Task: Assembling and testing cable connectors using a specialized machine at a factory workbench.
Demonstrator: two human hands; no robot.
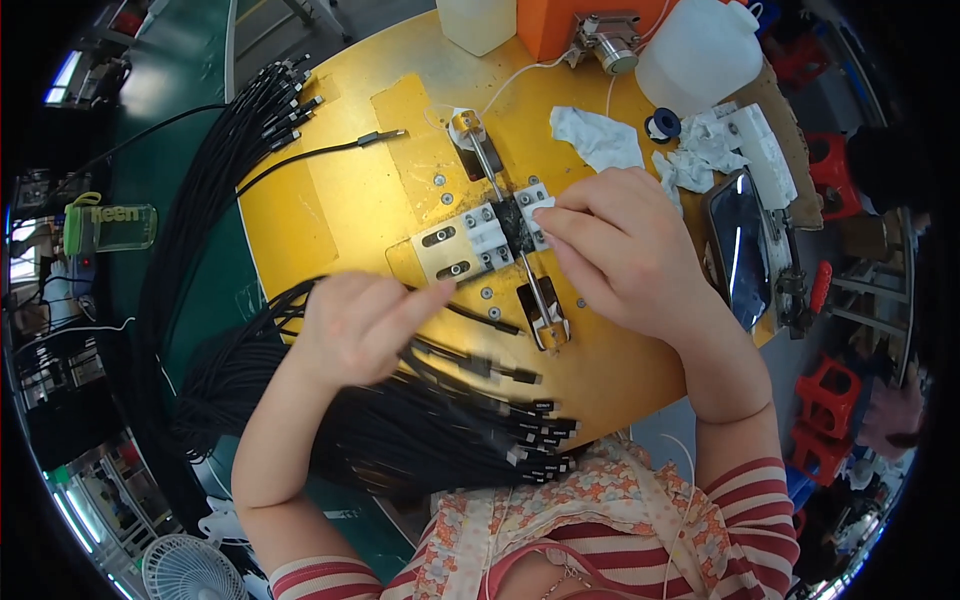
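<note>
Holding R hand (630, 255) just R of clamp fixture (440, 255), keeping thumb & index tips close together at white block (534, 197) on fixture's R end; not seeing past fingertips, so unable to tell whether clamped on block or only touching. Hovering L hand (358, 325) lower L of fixture, over/near black cables (400, 440), pointing index toward fixture; showing blurred, so can't tell if this grip is holding a cable.

Noting main relation: seeing fixture lying between both hands, approx. mid yellow surface (330, 200), w/ R hand nearer, right at it. Reading long axis as lower L to upper R, w/ steel rod (490, 165) crossing roughly perp. near white block.

Checking labels: seeing small white print on connectors (545, 430) at near edge, too fine to read reliably; seeing large lettering on clear bottle (135, 236), far L, legible.
</note>
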